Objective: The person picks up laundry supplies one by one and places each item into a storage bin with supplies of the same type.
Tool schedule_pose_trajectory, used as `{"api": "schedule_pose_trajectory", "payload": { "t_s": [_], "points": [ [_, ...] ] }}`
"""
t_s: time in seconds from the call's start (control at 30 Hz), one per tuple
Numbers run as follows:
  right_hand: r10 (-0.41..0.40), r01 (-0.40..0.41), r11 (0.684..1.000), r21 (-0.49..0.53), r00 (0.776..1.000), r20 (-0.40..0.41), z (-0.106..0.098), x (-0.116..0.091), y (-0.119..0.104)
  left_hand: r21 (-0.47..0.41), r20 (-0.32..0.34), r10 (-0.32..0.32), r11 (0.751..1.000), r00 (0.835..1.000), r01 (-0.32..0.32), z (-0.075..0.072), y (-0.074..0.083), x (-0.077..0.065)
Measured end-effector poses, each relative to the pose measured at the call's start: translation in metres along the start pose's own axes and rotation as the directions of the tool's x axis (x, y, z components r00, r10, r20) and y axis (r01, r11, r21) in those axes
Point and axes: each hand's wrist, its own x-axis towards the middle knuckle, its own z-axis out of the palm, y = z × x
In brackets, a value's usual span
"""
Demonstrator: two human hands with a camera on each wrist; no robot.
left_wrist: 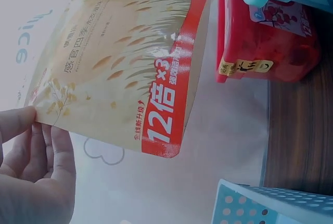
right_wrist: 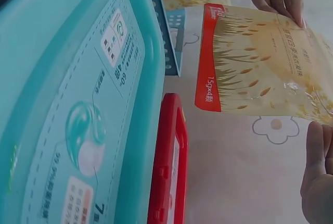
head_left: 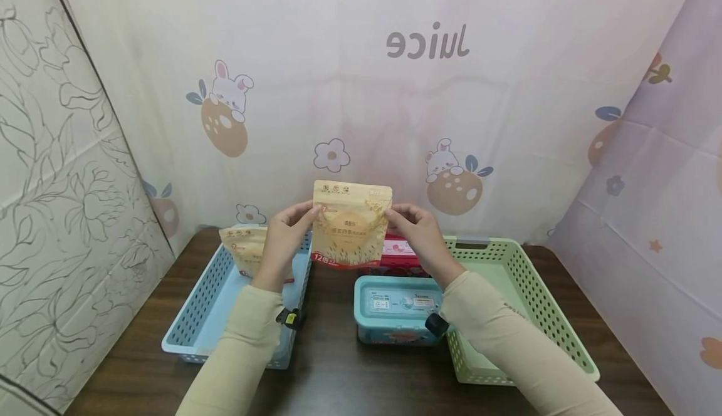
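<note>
A yellow laundry-pod pouch (head_left: 351,225) with a red bottom band is held up above the table, its printed front toward the head camera. My left hand (head_left: 289,231) pinches its left edge between thumb and fingers. On the opposite edge, my right hand (head_left: 420,234) pinches it the same way. The left wrist view shows the pouch (left_wrist: 119,62) flat and taut, with the left thumb (left_wrist: 18,122) on its front. In the right wrist view, the right hand (right_wrist: 318,177) grips the pouch's (right_wrist: 260,62) near side edge.
A similar yellow pouch (head_left: 248,247) leans in the blue basket (head_left: 197,316) on the left. A teal lidded box (head_left: 397,306) stands mid-table, with a red box (head_left: 397,250) behind it. The green basket (head_left: 541,297) is at right. A patterned curtain (head_left: 361,90) hangs behind the table.
</note>
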Motion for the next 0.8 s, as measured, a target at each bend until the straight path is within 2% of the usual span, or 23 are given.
{"api": "schedule_pose_trajectory", "payload": {
  "t_s": [0.13,0.37,0.8],
  "points": [
    [0.018,-0.018,1.0,0.005,1.0,-0.009,0.001,-0.001,0.0,0.005,0.003,-0.012,1.0,1.0,0.012,-0.002,0.001,-0.002],
    [0.024,-0.024,1.0,0.016,1.0,0.004,0.004,-0.004,0.0,-0.027,0.023,0.008,1.0,1.0,-0.007,-0.009,-0.002,-0.002],
    [0.032,-0.033,0.999,0.042,0.999,0.024,0.014,-0.006,0.002,0.036,0.05,-0.014,0.999,0.999,0.012,-0.023,-0.005,-0.006]
  ]
}}
